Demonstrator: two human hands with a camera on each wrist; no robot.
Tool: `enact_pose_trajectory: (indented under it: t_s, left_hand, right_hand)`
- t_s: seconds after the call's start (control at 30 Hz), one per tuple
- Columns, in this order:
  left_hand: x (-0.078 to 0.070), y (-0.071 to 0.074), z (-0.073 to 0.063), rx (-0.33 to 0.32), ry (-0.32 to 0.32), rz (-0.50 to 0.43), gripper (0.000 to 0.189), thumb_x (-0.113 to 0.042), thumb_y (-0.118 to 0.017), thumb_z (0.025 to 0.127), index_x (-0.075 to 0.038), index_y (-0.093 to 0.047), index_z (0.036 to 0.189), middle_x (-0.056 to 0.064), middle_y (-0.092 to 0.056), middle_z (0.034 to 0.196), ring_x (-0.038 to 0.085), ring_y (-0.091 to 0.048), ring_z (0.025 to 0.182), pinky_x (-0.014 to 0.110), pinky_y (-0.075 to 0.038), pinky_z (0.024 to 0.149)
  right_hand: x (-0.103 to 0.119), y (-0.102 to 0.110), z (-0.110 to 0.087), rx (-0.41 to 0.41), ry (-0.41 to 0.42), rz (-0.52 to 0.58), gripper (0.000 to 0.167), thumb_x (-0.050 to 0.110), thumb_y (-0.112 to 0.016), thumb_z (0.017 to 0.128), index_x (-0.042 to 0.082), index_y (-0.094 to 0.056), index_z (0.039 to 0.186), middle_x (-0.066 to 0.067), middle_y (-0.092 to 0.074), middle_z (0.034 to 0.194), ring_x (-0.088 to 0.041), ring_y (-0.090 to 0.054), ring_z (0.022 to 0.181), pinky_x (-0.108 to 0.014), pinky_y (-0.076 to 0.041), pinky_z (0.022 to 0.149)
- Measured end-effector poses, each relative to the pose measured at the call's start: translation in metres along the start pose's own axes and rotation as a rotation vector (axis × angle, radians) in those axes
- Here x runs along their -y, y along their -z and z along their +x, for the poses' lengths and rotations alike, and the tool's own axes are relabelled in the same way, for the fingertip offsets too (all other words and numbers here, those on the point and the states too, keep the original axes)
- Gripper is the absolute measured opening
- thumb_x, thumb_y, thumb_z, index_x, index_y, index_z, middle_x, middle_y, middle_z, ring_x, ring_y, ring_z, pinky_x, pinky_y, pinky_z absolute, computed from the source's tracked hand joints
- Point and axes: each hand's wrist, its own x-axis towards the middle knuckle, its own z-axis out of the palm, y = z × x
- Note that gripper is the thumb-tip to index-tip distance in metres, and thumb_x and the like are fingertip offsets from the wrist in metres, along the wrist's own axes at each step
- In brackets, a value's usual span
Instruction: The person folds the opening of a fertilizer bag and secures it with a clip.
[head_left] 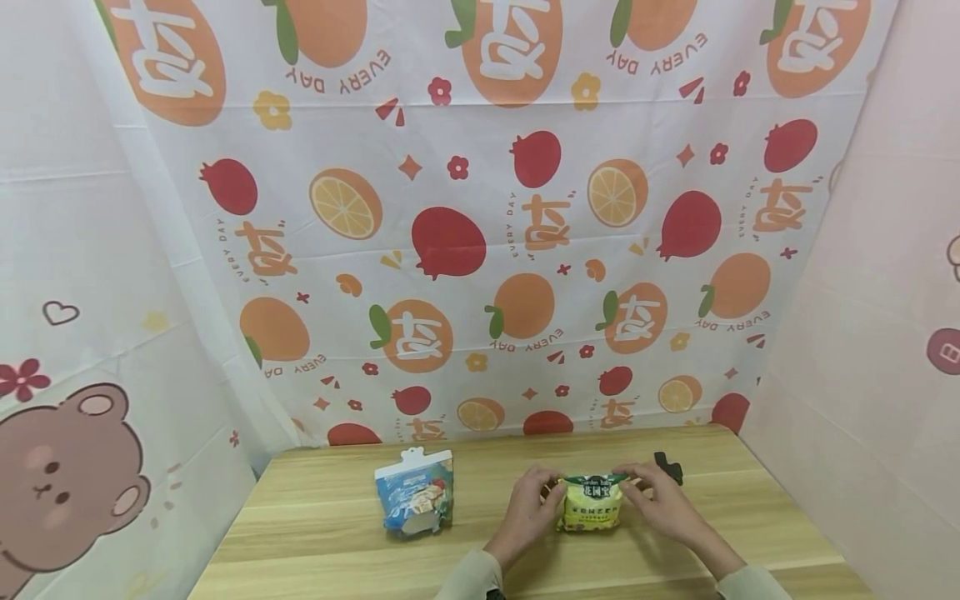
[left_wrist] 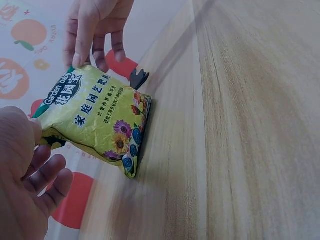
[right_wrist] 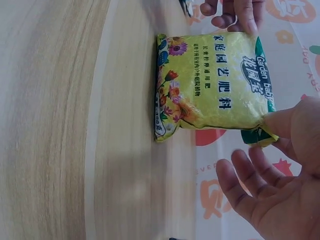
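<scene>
Yellow fertiliser bag point(head_left: 589, 510), lower right of frame, apparently standing on worktop point(head_left: 322, 500); top corners pinched between fingers of left hand point(head_left: 529, 507) and right hand point(head_left: 662, 502). Step, seemingly: positioning. For next move, presumably: even grip.

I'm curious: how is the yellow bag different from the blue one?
The yellow bag is pinched at its top corners by the left hand and right hand; neither touches the blue bag. A white clip spans the blue bag's top, while the yellow bag shows none. Both bags carry printed pictures.
</scene>
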Motion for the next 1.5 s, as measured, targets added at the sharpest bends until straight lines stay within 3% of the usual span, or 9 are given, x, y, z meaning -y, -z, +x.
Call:
enact_pose_trajectory:
  t_s: [0.23, 0.37, 0.63, 0.87, 1.1, 1.23, 1.3, 1.4, 1.5]
  left_hand:
    - [0.000, 0.000, 0.002, -0.001, 0.049, 0.001, 0.018, -0.018, -0.060, 0.102, -0.008, -0.075, 0.103, -0.001, -0.060, 0.101, 0.000, -0.051, 0.089, 0.016, -0.045, 0.074]
    - [0.002, 0.000, 0.003, -0.021, 0.030, 0.011, 0.015, -0.015, -0.062, 0.100, -0.010, -0.076, 0.097, 0.000, -0.064, 0.101, 0.004, -0.055, 0.093, 0.017, -0.046, 0.075]
    - [0.000, 0.004, 0.006, -0.025, 0.012, 0.001, 0.012, -0.009, -0.065, 0.097, -0.008, -0.076, 0.093, 0.002, -0.072, 0.093, 0.005, -0.061, 0.089, 0.018, -0.052, 0.077]
    - [0.000, 0.006, 0.006, -0.015, -0.019, 0.029, 0.011, -0.008, -0.065, 0.096, -0.007, -0.076, 0.093, 0.002, -0.072, 0.089, 0.001, -0.059, 0.083, 0.017, -0.052, 0.073]
    - [0.005, 0.004, 0.006, -0.021, -0.097, 0.058, 0.010, -0.007, -0.067, 0.095, -0.006, -0.076, 0.090, 0.003, -0.070, 0.083, -0.003, -0.056, 0.075, 0.015, -0.049, 0.068]
    - [0.006, 0.003, 0.006, -0.019, -0.119, 0.078, 0.011, -0.008, -0.067, 0.095, -0.005, -0.077, 0.090, 0.002, -0.070, 0.081, -0.004, -0.055, 0.074, 0.015, -0.048, 0.067]
    - [0.006, 0.003, 0.006, -0.030, -0.146, 0.091, 0.011, -0.007, -0.068, 0.095, -0.004, -0.077, 0.089, 0.002, -0.070, 0.080, -0.004, -0.054, 0.072, 0.014, -0.047, 0.066]
    - [0.006, 0.003, 0.005, -0.065, -0.222, 0.139, 0.010, -0.006, -0.069, 0.093, -0.005, -0.076, 0.086, 0.002, -0.069, 0.076, -0.003, -0.054, 0.069, 0.014, -0.046, 0.065]
    - [0.007, 0.003, 0.005, -0.116, -0.311, 0.211, 0.008, -0.006, -0.071, 0.090, -0.008, -0.075, 0.083, 0.000, -0.069, 0.074, -0.001, -0.054, 0.069, 0.014, -0.045, 0.065]
  right_hand:
    - [-0.001, -0.002, 0.003, -0.047, -0.017, -0.021, 0.019, 0.018, -0.069, 0.097, 0.019, -0.074, 0.116, -0.008, -0.065, 0.122, -0.016, -0.065, 0.101, -0.022, -0.053, 0.078]
    - [0.000, 0.001, 0.004, -0.073, 0.007, -0.026, 0.012, 0.017, -0.072, 0.094, 0.020, -0.076, 0.105, -0.005, -0.069, 0.116, -0.021, -0.066, 0.102, -0.020, -0.055, 0.072]
    - [0.002, 0.007, 0.008, -0.046, 0.066, -0.064, 0.009, 0.014, -0.072, 0.093, 0.019, -0.078, 0.098, -0.001, -0.073, 0.104, -0.009, -0.063, 0.092, -0.022, -0.054, 0.069]
    - [0.018, 0.002, 0.014, -0.045, 0.219, -0.304, 0.017, 0.018, -0.078, 0.087, 0.021, -0.076, 0.104, 0.001, -0.075, 0.111, -0.023, -0.066, 0.103, -0.049, -0.049, 0.089]
    - [0.050, -0.016, 0.026, 0.086, 0.307, -0.379, 0.022, 0.025, -0.076, 0.091, 0.020, -0.075, 0.113, 0.005, -0.076, 0.113, -0.027, -0.065, 0.113, -0.062, -0.040, 0.097]
    - [0.061, -0.026, 0.034, 0.153, 0.364, -0.407, 0.017, 0.026, -0.073, 0.094, 0.020, -0.077, 0.109, 0.009, -0.078, 0.106, -0.018, -0.068, 0.104, -0.055, -0.045, 0.093]
    - [0.065, -0.029, 0.038, 0.181, 0.386, -0.407, 0.014, 0.025, -0.072, 0.095, 0.020, -0.079, 0.106, 0.008, -0.079, 0.101, -0.012, -0.070, 0.094, -0.043, -0.052, 0.088]
    - [0.067, -0.031, 0.042, 0.223, 0.395, -0.384, 0.013, 0.022, -0.073, 0.094, 0.016, -0.080, 0.102, 0.003, -0.080, 0.096, -0.002, -0.069, 0.078, -0.024, -0.055, 0.071]
    - [0.066, -0.030, 0.044, 0.258, 0.370, -0.356, 0.013, 0.020, -0.073, 0.094, 0.013, -0.081, 0.102, 0.000, -0.081, 0.095, 0.004, -0.066, 0.072, -0.015, -0.051, 0.062]
